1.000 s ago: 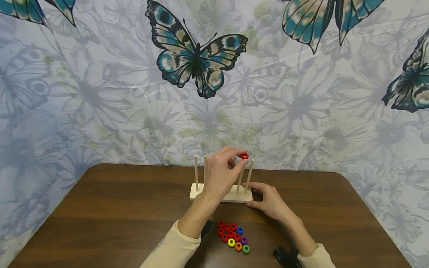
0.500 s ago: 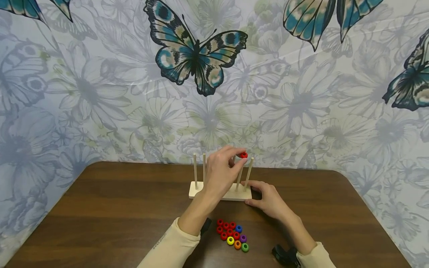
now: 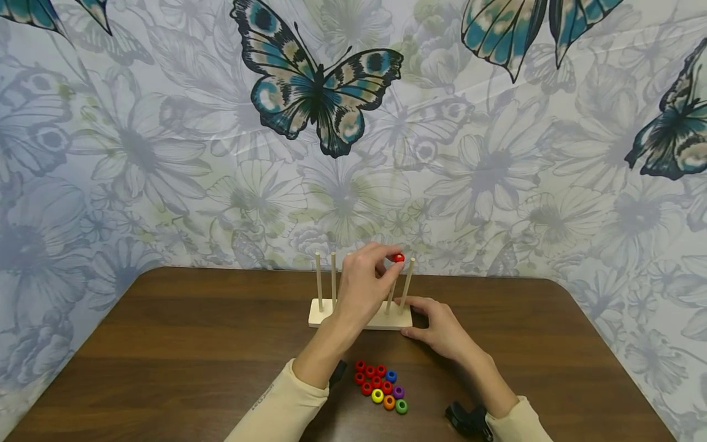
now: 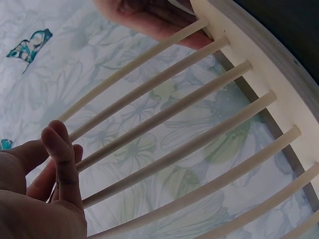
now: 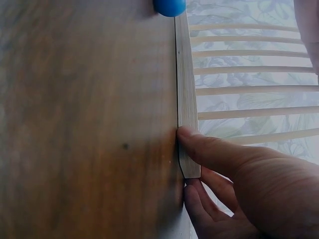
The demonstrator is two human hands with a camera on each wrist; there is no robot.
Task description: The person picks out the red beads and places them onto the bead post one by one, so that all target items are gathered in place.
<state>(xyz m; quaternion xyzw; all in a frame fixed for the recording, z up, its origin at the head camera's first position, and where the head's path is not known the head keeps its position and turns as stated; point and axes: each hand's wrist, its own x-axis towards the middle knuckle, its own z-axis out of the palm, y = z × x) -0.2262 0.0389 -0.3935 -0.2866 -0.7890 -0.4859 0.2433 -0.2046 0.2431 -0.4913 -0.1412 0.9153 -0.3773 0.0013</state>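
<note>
In the head view my left hand (image 3: 361,279) pinches a red bead (image 3: 398,258) between thumb and fingertips, at the upper end of the second peg from the right. Fingers hide that peg's tip; in the left wrist view the left hand (image 4: 55,184) covers the bead. The wooden peg stand (image 3: 375,320) has a pale flat base with a row of upright pegs. My right hand (image 3: 442,328) grips the right end of the base. In the right wrist view its thumb (image 5: 209,149) lies on the base's front edge (image 5: 185,89), other fingers behind.
A cluster of beads lies on the brown table (image 3: 193,362) in front of the stand: several red ones, a blue bead (image 3: 391,376), purple (image 3: 398,391), yellow (image 3: 377,396), orange and green. A butterfly-print cloth (image 3: 353,184) hangs behind the table.
The red bead has tipped between the left fingers, from its hole facing me to lying flatter at the peg's top. The right hand stays on the base. The head view has shifted slightly.
</note>
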